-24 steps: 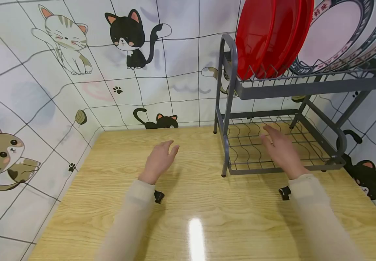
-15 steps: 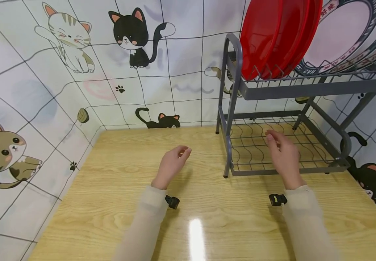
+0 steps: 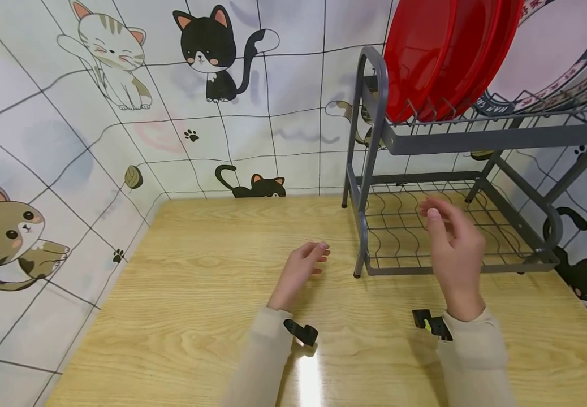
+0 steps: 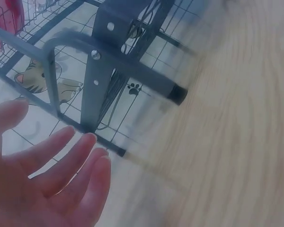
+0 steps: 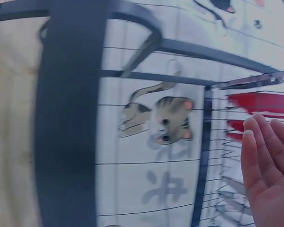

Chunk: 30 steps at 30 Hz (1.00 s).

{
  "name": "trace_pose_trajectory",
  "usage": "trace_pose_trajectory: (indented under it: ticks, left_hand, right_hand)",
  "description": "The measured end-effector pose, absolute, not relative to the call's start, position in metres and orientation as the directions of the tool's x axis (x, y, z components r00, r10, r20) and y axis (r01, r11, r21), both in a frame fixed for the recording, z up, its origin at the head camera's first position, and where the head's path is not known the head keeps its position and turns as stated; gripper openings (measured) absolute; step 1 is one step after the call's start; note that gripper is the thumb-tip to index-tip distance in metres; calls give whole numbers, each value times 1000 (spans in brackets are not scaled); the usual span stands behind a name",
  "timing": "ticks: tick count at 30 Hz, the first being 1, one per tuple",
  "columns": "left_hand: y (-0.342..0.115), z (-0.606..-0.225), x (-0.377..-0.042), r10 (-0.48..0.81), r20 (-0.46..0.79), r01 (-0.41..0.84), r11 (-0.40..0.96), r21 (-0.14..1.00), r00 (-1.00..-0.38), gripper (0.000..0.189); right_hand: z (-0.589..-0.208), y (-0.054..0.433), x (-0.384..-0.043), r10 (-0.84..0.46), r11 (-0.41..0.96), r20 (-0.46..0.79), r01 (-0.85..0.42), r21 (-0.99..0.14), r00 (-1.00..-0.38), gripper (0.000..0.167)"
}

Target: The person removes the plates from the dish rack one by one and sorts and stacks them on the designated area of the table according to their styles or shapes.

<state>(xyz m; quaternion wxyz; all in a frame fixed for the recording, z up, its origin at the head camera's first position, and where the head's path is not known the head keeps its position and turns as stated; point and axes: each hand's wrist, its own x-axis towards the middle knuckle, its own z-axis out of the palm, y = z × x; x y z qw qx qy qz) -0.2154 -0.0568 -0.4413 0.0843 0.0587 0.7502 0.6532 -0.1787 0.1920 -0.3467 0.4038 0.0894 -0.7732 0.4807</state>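
A grey two-tier dish rack [image 3: 492, 142] stands on the right of the wooden table [image 3: 197, 316]. Several red plates [image 3: 426, 62] stand on edge in its upper tier, beside white plates [image 3: 560, 48] with a patterned dark rim. My left hand [image 3: 297, 274] is over the table, left of the rack, with its fingers loosely bent and holding nothing. In the left wrist view its fingers [image 4: 80, 156] are spread apart near the rack's feet. My right hand [image 3: 457, 254], also holding nothing, is in front of the lower tier; the right wrist view shows its fingers [image 5: 270, 146] extended.
The lower wire shelf [image 3: 400, 226] of the rack has a raised front bar. A tiled wall [image 3: 293, 102] with cat pictures closes off the back and sides. Both wrists wear small black cameras [image 3: 301, 332]. Light reflects off the table's front.
My left hand has moved to the right, toward the rack. My right hand has turned, so its thumb side shows more, and shifted slightly right. The view has shifted a little left.
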Motion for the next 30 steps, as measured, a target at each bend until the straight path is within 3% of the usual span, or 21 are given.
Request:
trace_pose_trajectory:
  ticks: [8,16,22,30]
  left_hand:
    - [-39,-443,-209,317,-104,-96,41,995,-943,47]
    - [-14,-465,-209,293,-84,-143,-187,972,-952,46]
    - [-3,-472,-208,285,-88,-139,-164,977,-954,42]
    - [3,-477,-208,303,-74,-85,-22,996,-950,39]
  right_hand:
    - [-330,182,-171,209,533,799,-620,-576,-564,22]
    - [-316,169,-163,207,496,835,-682,-538,-509,22]
    - [-304,164,-160,212,519,847,-677,-521,-488,25]
    - [-290,166,-163,195,572,861,-658,-489,-470,27]
